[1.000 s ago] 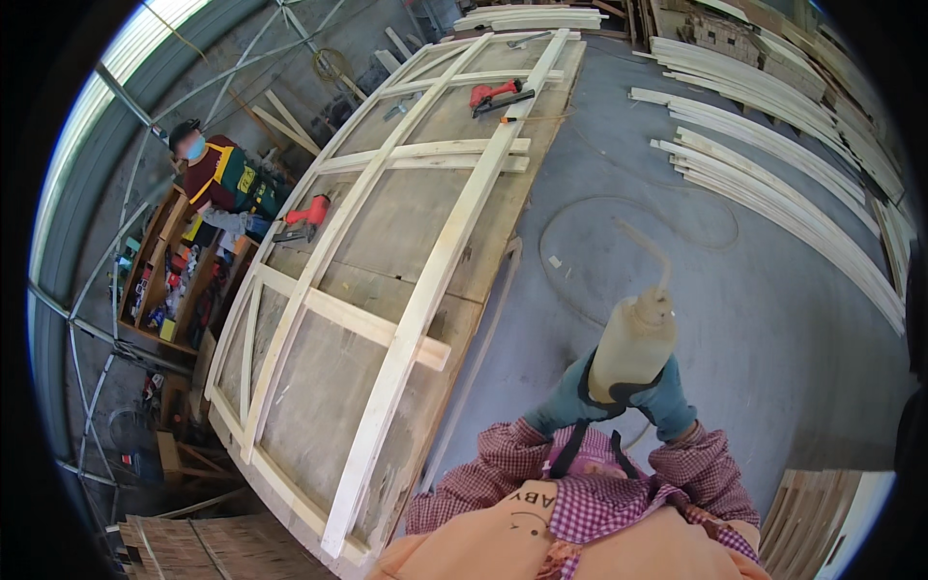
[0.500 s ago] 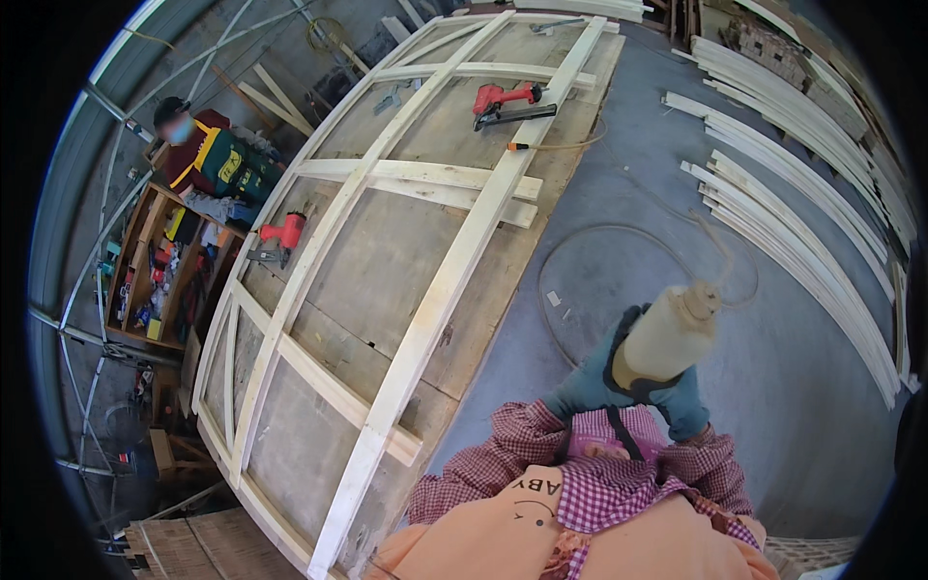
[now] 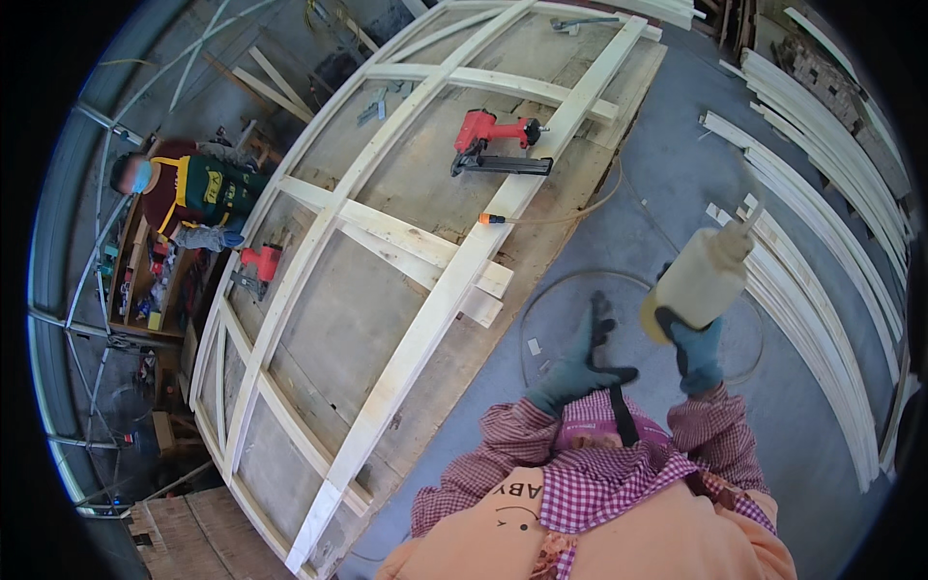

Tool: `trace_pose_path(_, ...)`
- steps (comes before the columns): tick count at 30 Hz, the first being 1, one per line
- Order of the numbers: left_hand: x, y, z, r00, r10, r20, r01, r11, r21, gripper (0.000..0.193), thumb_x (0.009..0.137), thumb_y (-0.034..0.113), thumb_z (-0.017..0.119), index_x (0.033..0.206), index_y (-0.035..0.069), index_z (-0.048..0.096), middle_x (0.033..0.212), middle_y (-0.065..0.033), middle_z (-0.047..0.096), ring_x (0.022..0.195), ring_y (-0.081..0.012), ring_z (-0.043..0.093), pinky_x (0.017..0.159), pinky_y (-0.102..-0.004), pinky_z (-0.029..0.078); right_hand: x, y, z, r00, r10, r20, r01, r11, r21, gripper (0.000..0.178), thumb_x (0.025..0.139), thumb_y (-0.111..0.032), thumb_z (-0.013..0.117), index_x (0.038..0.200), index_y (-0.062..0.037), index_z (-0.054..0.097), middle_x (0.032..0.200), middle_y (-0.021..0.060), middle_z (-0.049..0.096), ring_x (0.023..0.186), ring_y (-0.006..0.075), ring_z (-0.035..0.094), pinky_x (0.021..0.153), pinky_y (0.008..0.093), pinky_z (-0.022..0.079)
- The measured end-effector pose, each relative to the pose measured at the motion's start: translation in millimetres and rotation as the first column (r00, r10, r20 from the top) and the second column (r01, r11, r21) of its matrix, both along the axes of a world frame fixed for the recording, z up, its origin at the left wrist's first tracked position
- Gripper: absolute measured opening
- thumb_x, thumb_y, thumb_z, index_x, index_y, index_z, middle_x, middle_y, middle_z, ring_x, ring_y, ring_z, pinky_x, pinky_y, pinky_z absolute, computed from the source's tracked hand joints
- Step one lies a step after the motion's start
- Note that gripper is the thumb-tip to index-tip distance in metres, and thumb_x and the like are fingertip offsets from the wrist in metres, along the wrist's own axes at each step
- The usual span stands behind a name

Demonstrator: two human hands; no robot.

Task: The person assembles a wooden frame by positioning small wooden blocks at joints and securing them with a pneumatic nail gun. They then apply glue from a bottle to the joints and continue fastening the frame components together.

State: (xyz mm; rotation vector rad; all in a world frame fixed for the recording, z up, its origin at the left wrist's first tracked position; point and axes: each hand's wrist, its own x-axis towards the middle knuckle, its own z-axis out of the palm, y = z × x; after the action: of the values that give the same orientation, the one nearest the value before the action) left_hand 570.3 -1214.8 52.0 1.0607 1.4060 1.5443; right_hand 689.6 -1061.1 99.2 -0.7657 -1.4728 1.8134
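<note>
My right hand [image 3: 694, 348], in a blue-green glove with dark finger pads, is wrapped round the lower part of a translucent squeeze bottle [image 3: 706, 275]. Pale yellowish liquid shows inside it, and its thin nozzle tilts up and to the right. Just left of the bottle, my gloved left hand [image 3: 583, 358] is empty, its fingers and thumb spread apart. Left of my hands lies a large frame of pale wooden strips [image 3: 425, 338] on a worn board surface. A red nail gun [image 3: 493, 135] rests on the frame's near long strip, and an orange-tipped air hose [image 3: 493, 219] lies beside it.
A second red nail gun [image 3: 261, 263] lies at the frame's far side, near a co-worker [image 3: 198, 193] in a dark green apron. Hose loops cross the grey floor [image 3: 619, 251]. Stacked white strips [image 3: 822, 319] line the right. Shelves [image 3: 145, 280] with clutter stand at left.
My left hand has let go of the squeeze bottle and opened. My right hand now holds it alone, farther right. The co-worker has leaned left, an arm reaching toward the far nail gun.
</note>
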Motion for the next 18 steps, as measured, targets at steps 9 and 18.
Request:
trace_pose_path(9,-154.3,111.2,-82.1,0.310,0.401,0.862,-0.310,0.900,-0.307,0.064,0.087,0.042,0.056,0.134,0.007,0.030,0.130,-0.0174,0.042,0.113,-0.0288,0.050,0.095,-0.0422,0.042,-113.7,168.2,-20.1,0.998,0.048,0.037,-0.054,0.984,0.168,0.053,0.068,0.003,0.071,0.117,0.0016,0.051,0.108,0.0097,0.061,0.096,0.0208,0.060,0.081,0.0325,0.051)
trace_pose_path(18,-310.0,260.8,-190.5,-0.002,0.560,0.828,-0.207,0.810,-0.549,0.055,0.069,0.060,0.065,0.059,0.011,0.043,0.062,-0.0064,0.053,0.086,-0.0271,0.057,0.088,-0.0480,0.046,-207.3,279.5,18.0,0.988,-0.079,-0.130,0.082,0.996,0.019,0.063,0.068,-0.001,0.071,0.126,-0.0006,0.044,0.119,0.0116,0.055,0.110,0.0234,0.054,0.093,0.0361,0.044)
